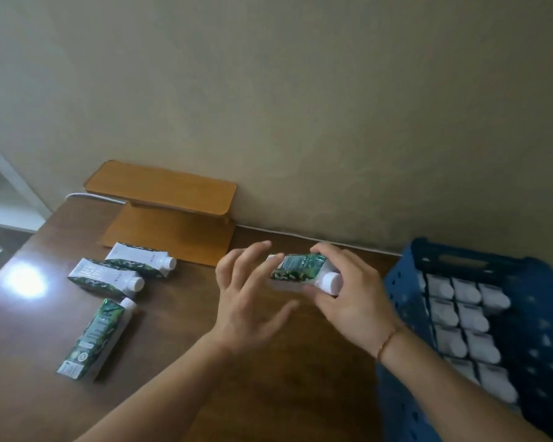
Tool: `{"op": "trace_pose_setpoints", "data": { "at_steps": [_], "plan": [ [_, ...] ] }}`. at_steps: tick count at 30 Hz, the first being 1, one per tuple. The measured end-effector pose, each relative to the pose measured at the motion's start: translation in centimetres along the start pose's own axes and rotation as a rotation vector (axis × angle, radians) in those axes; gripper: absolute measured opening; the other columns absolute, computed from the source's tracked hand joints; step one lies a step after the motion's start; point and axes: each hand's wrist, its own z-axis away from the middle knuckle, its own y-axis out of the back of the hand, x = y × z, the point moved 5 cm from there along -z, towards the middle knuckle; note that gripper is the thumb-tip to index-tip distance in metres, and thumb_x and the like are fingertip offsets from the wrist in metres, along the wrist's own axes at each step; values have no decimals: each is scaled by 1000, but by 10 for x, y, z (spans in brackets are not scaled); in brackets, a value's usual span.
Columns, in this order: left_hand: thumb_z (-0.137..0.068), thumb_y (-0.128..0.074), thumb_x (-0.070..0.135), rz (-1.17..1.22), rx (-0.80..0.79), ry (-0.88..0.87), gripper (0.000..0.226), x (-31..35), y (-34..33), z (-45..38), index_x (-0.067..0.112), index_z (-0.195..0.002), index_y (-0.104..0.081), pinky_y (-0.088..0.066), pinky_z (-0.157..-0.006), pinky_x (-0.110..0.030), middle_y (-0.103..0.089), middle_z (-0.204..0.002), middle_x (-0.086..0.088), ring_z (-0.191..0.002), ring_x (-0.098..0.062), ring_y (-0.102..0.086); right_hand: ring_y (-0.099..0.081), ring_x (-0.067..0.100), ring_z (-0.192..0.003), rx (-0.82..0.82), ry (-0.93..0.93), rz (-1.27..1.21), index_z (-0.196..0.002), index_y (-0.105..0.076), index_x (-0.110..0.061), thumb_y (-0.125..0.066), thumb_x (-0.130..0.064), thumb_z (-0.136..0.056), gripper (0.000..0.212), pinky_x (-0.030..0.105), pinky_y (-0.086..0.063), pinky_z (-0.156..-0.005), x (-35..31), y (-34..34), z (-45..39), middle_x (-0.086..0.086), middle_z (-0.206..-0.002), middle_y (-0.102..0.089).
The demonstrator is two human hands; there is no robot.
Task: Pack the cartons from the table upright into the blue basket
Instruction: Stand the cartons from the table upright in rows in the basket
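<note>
My right hand (348,291) grips a green-and-white carton (297,269) with a white cap, held on its side above the table's middle. Just left of that carton is my left hand (246,298), open with fingers spread, its fingertips close to the carton's base. Three more cartons lie flat on the table to the left: one at the back (141,258), one in the middle (106,279) and one nearer me (98,336). The blue basket (399,288) stands at the right and holds several upright cartons (466,314) seen as white tops.
The brown wooden table (189,362) meets a beige wall at the back. A light wooden two-tier stand (163,212) sits at the back left, behind the cartons. A white cable (90,196) runs beside it. A bright light reflection lies on the table's left.
</note>
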Motion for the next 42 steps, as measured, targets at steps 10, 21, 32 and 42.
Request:
{"op": "trace_pose_setpoints", "data": {
  "at_steps": [10, 21, 32, 42],
  "plan": [
    [-89, -60, 34, 496, -329, 365, 31, 118, -105, -24, 31, -119, -61, -47, -104, -40, -54, -129, 19, -126, -10, -50, -43, 10, -92, 410, -80, 388, -126, -60, -18, -77, 3, -74, 59, 27, -48, -77, 124, 189, 98, -3, -117, -39],
    [-99, -45, 1, 477, -442, 829, 50, 165, -170, -1, 34, -136, -42, -33, -112, -30, -32, -139, 12, -129, -9, -36, -59, 26, -87, -102, -279, 686, -139, -38, -25, -62, -8, -85, 62, 39, -52, -69, 252, 168, 97, 1, -132, -40],
    [-96, -40, -7, 446, -471, 819, 57, 162, -168, 0, 32, -137, -42, -37, -113, -32, -33, -140, 11, -127, -9, -39, -58, 41, -95, -67, -417, 529, -144, -29, -25, -42, -7, -93, 56, 47, -50, -85, 303, 101, 74, 15, -145, -17],
    [-95, -50, 54, 495, -495, 654, 40, 117, -128, 22, 46, -135, -49, -45, -108, -39, -39, -143, 23, -133, -3, -41, -55, 29, -106, -110, -399, 925, -125, -47, -23, -49, -13, -90, 36, 35, -48, -66, 203, 131, 57, 5, -122, -54]
  ]
}}
